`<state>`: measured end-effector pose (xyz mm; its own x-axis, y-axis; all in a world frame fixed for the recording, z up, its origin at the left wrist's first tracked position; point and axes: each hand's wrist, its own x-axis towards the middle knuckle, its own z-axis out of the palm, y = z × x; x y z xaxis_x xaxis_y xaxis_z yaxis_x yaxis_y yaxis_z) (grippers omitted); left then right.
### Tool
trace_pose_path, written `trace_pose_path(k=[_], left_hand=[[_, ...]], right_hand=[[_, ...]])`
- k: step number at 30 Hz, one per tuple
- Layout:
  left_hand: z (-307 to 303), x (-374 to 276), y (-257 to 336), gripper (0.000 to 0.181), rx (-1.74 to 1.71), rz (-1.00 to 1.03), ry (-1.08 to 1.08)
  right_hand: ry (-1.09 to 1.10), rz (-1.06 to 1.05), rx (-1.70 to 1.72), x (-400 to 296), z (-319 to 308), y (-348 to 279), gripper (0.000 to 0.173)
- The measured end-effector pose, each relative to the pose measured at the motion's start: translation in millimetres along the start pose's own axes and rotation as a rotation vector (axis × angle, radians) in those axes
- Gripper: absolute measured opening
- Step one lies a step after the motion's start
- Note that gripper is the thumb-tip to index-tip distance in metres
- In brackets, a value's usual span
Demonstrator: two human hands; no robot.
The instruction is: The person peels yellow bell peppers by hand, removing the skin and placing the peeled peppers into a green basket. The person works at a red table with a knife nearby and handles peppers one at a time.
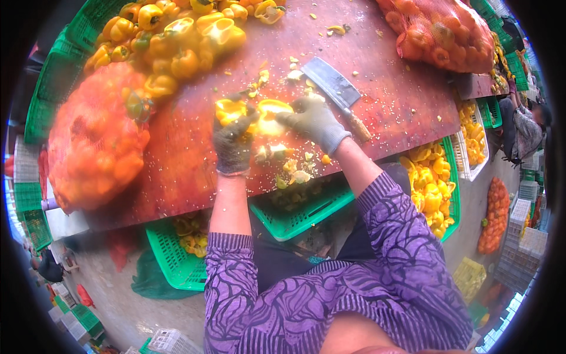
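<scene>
My left hand, in a soiled grey work glove, grips a cut yellow bell pepper piece. My right hand, gloved as well, has its fingers on a second yellow bell pepper half, its hollow side facing up. The two pieces are close together over the reddish table; glare blurs whether they touch. Beyond my right hand lies a cleaver with a wooden handle, flat on the tabletop. Pepper cores and trimmings with scattered seeds are between my wrists and around the cleaver.
Yellow peppers are heaped at the far left. Full red mesh sacks stand at left and far right. Below the table edge are green crates, one with cut peppers. Another person sits at right.
</scene>
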<state>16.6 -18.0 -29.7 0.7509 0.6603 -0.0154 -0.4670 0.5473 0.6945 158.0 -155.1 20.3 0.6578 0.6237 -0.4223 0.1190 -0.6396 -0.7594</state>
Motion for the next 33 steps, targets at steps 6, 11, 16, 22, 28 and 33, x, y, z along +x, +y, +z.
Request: trace_pose_path(k=[6,11,16,22,28,33], left_hand=[[16.3,-10.2,6.1,0.055,-0.236,0.017,-0.166],[8.2,-14.8,6.7,0.053,-0.283,0.0,-0.097],[16.8,-14.6,4.6,0.057,0.119,-0.159,-0.092],[23.2,-18.7,-12.0,0.074,0.511,-0.044,-0.182],[32.3,-22.7,-4.7,0.069,0.758,0.212,-0.294],[36.1,-20.8,-8.0,0.062,0.92,0.485,-0.295]], right_hand=[[0.057,0.088,0.719,5.5,43.9,24.2,0.033],[0.304,-0.087,0.536,5.3,60.3,26.0,0.032],[0.56,-0.415,0.102,-10.9,56.9,12.4,0.044],[0.632,-0.771,0.108,-28.7,42.9,6.2,0.064],[0.462,-0.672,0.169,-36.3,18.0,19.2,0.039],[0.24,-0.232,0.722,-32.1,10.8,28.7,0.02]])
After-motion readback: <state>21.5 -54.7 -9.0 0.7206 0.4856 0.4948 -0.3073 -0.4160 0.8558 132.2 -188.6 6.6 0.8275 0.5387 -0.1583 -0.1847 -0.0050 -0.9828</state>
